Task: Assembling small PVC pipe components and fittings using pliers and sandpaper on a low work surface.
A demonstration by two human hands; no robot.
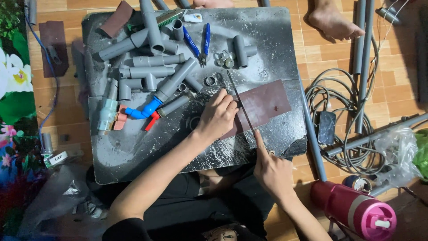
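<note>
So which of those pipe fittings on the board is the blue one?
The blue elbow fitting, joined to a grey pipe beside the red valve handle; every other fitting there is grey.

A smartphone (326, 127) lies on the wooden floor to the right of the grey surface (276, 44), resting inside a coil of grey cable (352, 156); its rectangular screen is dark and only reflects light. At the far left, on the floor beside the flowered cloth (13, 89), sits a small white label (57, 158) with dark print, wrapped on what may be a roll or tube. A crumpled clear plastic bag (399, 145) lies at the right edge, next to something green.
</note>
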